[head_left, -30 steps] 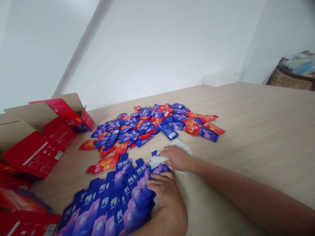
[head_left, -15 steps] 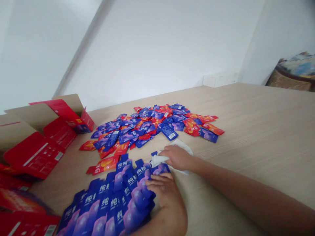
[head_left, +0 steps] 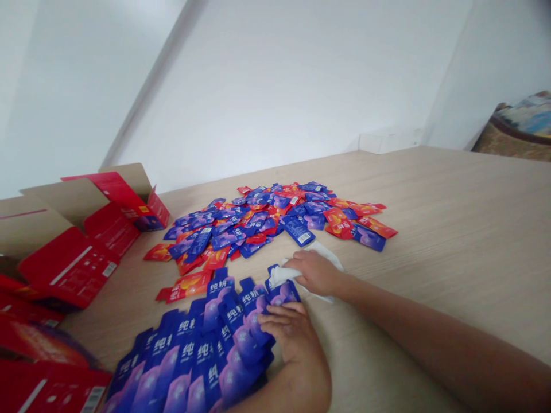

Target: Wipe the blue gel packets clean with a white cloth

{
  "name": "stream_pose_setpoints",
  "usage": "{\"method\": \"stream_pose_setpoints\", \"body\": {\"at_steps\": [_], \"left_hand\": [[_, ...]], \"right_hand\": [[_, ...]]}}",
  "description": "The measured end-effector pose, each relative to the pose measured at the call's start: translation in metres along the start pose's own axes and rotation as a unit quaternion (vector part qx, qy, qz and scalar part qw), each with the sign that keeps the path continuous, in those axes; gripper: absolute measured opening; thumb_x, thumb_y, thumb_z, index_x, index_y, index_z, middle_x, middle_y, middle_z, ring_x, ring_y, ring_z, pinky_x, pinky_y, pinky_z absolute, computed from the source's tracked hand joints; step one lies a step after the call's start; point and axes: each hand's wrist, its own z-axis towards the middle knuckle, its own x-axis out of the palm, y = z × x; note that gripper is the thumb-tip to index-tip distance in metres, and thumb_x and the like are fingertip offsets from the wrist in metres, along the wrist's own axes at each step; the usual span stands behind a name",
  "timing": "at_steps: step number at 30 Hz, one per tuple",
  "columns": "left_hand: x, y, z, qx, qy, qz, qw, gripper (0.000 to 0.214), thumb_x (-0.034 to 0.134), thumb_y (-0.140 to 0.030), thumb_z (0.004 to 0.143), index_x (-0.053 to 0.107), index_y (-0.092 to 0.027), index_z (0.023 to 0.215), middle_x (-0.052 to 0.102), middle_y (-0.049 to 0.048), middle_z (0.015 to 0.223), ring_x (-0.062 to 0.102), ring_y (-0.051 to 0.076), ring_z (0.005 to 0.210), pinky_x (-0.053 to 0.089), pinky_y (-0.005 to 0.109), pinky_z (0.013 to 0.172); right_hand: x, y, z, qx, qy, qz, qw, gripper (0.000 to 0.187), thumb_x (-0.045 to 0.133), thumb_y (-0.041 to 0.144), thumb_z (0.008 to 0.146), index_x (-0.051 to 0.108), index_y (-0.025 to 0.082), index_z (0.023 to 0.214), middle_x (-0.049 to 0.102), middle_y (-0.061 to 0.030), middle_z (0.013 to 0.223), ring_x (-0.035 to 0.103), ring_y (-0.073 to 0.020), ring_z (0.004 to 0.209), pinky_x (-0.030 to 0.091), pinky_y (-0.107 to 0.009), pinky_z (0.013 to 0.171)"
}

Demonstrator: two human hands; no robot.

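A row of overlapping blue-purple sachets (head_left: 202,350) with white characters runs from the bottom left toward the middle of the wooden table (head_left: 451,229). My left hand (head_left: 293,335) lies flat with fingers stretched on the row's right end. My right hand (head_left: 314,272) is closed on a white cloth (head_left: 282,275) that rests on the sachet at the end of the row. A loose heap of blue and red sachets (head_left: 275,221) lies beyond both hands.
Open red cardboard boxes (head_left: 73,241) with brown flaps stand at the left edge. More red packaging (head_left: 38,373) fills the bottom left corner. A white wall rises behind the table, and a patterned cushion (head_left: 516,126) sits far right.
The view has shifted slightly. My right hand with the cloth has barely moved on the end sachet; my left hand stays pressed on the row.
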Motion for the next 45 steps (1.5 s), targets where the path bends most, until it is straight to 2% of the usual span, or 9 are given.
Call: {"method": "stream_pose_setpoints", "body": {"at_steps": [4,7,14,20,25,28,34,41,45], "left_hand": [[0.001,0.000,0.001,-0.004,0.002,-0.007,1.000,0.036,0.036,0.003,0.077,0.066,-0.005,0.096,0.068,0.0241,0.099,0.064,0.037,0.089,0.052,0.050,0.070],[-0.003,0.001,0.001,-0.008,0.003,0.017,1.000,0.035,0.036,0.002,0.078,0.065,-0.002,0.097,0.069,0.0229,0.093,0.066,0.034,0.086,0.052,0.047,0.071],[0.002,0.000,0.000,-0.002,-0.010,0.016,1.000,0.036,0.036,0.004,0.077,0.065,-0.006,0.096,0.067,0.0242,0.100,0.065,0.036,0.089,0.052,0.049,0.070],[0.008,-0.003,0.002,-0.001,-0.006,0.016,1.000,0.036,0.036,0.003,0.078,0.066,-0.006,0.094,0.068,0.0243,0.099,0.065,0.037,0.087,0.052,0.050,0.067],[0.002,0.000,0.001,0.016,-0.020,0.067,0.997,0.034,0.037,0.002,0.078,0.066,-0.005,0.094,0.069,0.0242,0.095,0.065,0.036,0.085,0.053,0.047,0.066],[-0.002,0.002,0.000,0.026,-0.026,0.095,0.995,0.033,0.038,0.002,0.077,0.065,-0.006,0.095,0.068,0.0243,0.097,0.066,0.035,0.084,0.054,0.045,0.066],[-0.006,0.003,0.000,0.024,-0.019,0.100,0.995,0.034,0.038,0.001,0.077,0.065,-0.007,0.097,0.070,0.0209,0.095,0.066,0.033,0.084,0.054,0.044,0.068],[-0.009,0.004,0.001,0.013,0.008,0.072,0.997,0.034,0.039,0.002,0.077,0.065,-0.006,0.098,0.069,0.0236,0.096,0.065,0.034,0.087,0.053,0.046,0.071],[-0.009,0.005,0.001,0.032,0.014,0.094,0.995,0.036,0.040,0.002,0.075,0.064,-0.006,0.101,0.067,0.0262,0.100,0.065,0.036,0.088,0.053,0.045,0.070]], "right_hand": [[-0.008,0.013,-0.003,-0.045,-0.047,0.030,0.997,0.039,0.053,0.019,0.080,0.053,0.020,0.119,0.055,-0.0072,0.102,0.048,-0.0208,0.097,0.033,-0.032,0.085],[-0.006,0.024,-0.004,-0.102,0.028,0.042,0.994,0.027,0.053,0.023,0.082,0.060,0.022,0.108,0.058,-0.0046,0.095,0.051,-0.0186,0.089,0.034,-0.031,0.080],[0.005,-0.004,0.002,-0.010,0.012,0.013,1.000,0.027,0.053,0.021,0.082,0.059,0.019,0.108,0.058,-0.0066,0.094,0.051,-0.0199,0.091,0.035,-0.031,0.080],[-0.002,0.009,0.000,-0.037,-0.047,0.040,0.997,0.039,0.052,0.018,0.080,0.054,0.018,0.119,0.056,-0.0085,0.101,0.048,-0.0208,0.096,0.034,-0.032,0.084],[-0.002,0.014,-0.001,-0.069,0.032,0.037,0.996,0.027,0.054,0.022,0.080,0.060,0.021,0.107,0.057,-0.0054,0.092,0.050,-0.0192,0.087,0.034,-0.030,0.078],[-0.002,0.010,-0.001,-0.033,0.004,0.017,0.999,0.033,0.054,0.021,0.080,0.058,0.020,0.113,0.056,-0.0067,0.095,0.049,-0.0204,0.091,0.033,-0.031,0.079],[-0.004,0.015,-0.002,-0.072,0.044,0.023,0.996,0.027,0.055,0.022,0.080,0.061,0.021,0.106,0.057,-0.0055,0.093,0.050,-0.0190,0.087,0.033,-0.030,0.077],[-0.005,0.016,-0.001,-0.078,0.039,0.034,0.996,0.025,0.055,0.024,0.080,0.061,0.021,0.105,0.057,-0.0052,0.094,0.050,-0.0191,0.088,0.033,-0.030,0.078],[-0.004,0.014,-0.001,-0.028,0.009,0.005,1.000,0.029,0.056,0.021,0.079,0.059,0.020,0.108,0.056,-0.0064,0.095,0.050,-0.0206,0.093,0.033,-0.031,0.080]]}}
